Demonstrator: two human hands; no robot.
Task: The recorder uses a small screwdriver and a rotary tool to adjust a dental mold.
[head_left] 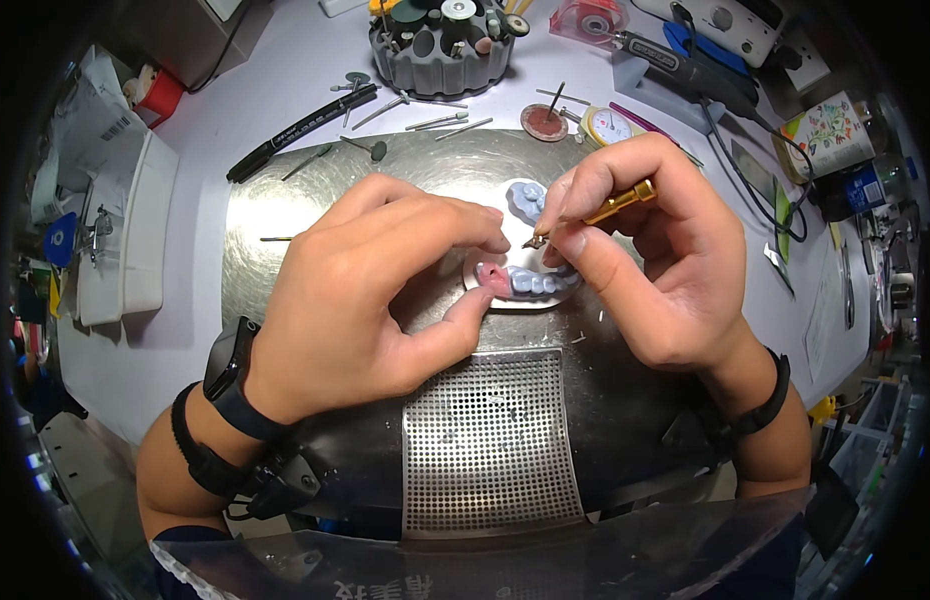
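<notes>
A dental model [540, 284] with blue-grey teeth on a white base lies on the metal work plate [285, 205]. One section of its gum is pink, with a small dark hole in it. My left hand [370, 275] grips the model's left side, thumb at the near edge and fingers at the far side. Pinched in my right hand [675, 255] is a slim brass-coloured hand driver [623, 203]. Its tip points left and hangs over the model; whether it touches is unclear. My right fingers hide part of the model's right side.
A perforated metal sheet [490, 450] sits nearest me, above a transparent shield [485, 565]. Farther off are a black marker [300, 133], loose burs, a grey bur stand [445, 65], a dial gauge [607, 125] and a corded handpiece [675, 65]. A white bin [140, 215] stands left.
</notes>
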